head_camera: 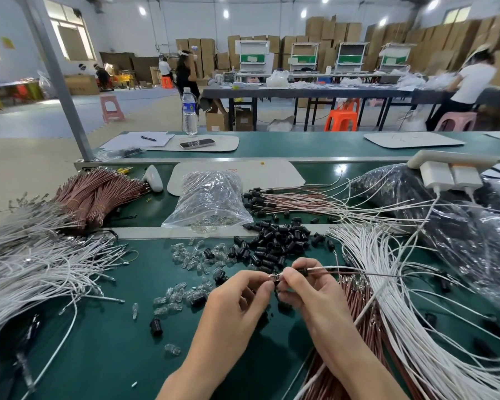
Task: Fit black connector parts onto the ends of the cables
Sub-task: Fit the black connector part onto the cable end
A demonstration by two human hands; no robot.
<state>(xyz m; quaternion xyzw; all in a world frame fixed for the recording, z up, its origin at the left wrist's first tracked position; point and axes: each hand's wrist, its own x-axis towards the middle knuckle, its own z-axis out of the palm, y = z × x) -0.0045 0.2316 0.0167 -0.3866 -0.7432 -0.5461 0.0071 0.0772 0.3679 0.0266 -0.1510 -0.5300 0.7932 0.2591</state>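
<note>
My left hand (pixel 240 295) pinches a small clear bulb (pixel 274 277) between thumb and fingertips. My right hand (pixel 306 287) grips a black connector part (pixel 300 271) with a white and a brown cable (pixel 358 272) trailing out to the right. The bulb and the connector meet between the two hands. A heap of loose black connector parts (pixel 274 241) lies just behind my hands. Clear bulbs (pixel 185 255) are scattered left of it on the green table (pixel 113 342).
White cables (pixel 26 264) fan out at left and at right (pixel 401 298), over brown cables (pixel 358 313). Bundled brown cables (pixel 96 194), a plastic bag of bulbs (pixel 208 197) and finished cables with connectors (pixel 286 197) lie further back. A power strip (pixel 451 168) overhangs dark bags.
</note>
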